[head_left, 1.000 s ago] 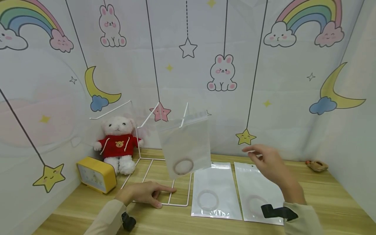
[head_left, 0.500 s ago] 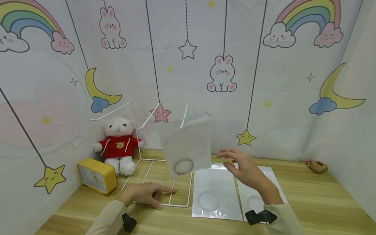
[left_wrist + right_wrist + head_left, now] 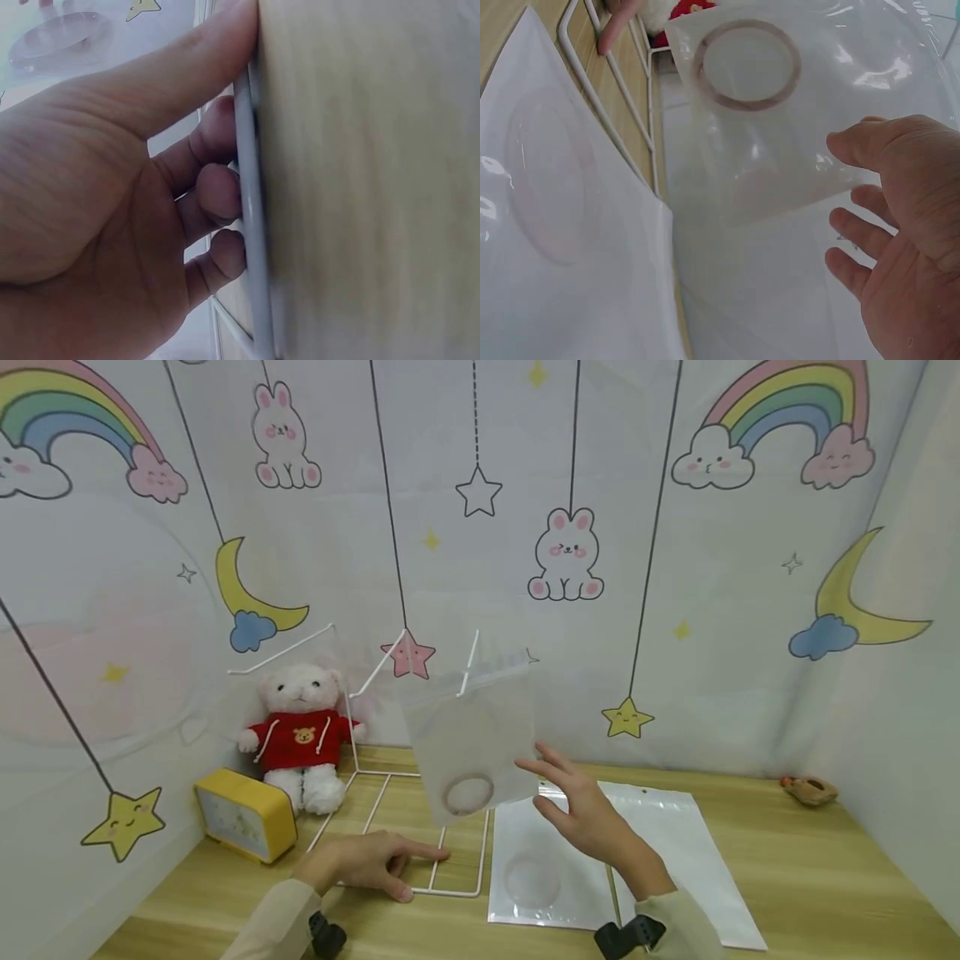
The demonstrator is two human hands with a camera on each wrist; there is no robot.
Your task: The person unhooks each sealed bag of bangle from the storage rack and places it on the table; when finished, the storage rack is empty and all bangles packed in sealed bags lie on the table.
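Visible items include three bags (image 3: 472, 735), two rings (image 3: 748, 104), two hands (image 3: 588, 814), one wire rack (image 3: 377, 803), one plush bear (image 3: 303, 739), one clock (image 3: 247, 814).

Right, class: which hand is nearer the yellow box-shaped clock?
Left. The left hand is right of the clock, on the white wire rack; the right hand is farther right, by the hanging translucent plastic bag.

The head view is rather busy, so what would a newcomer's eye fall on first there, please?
Probably the plush bear in its red hoodie, at the back left of the table, behind the yellow clock. Next, perhaps, the translucent bag with a ring inside, hanging near the centre from the white wire rack, the right hand close to its edge.
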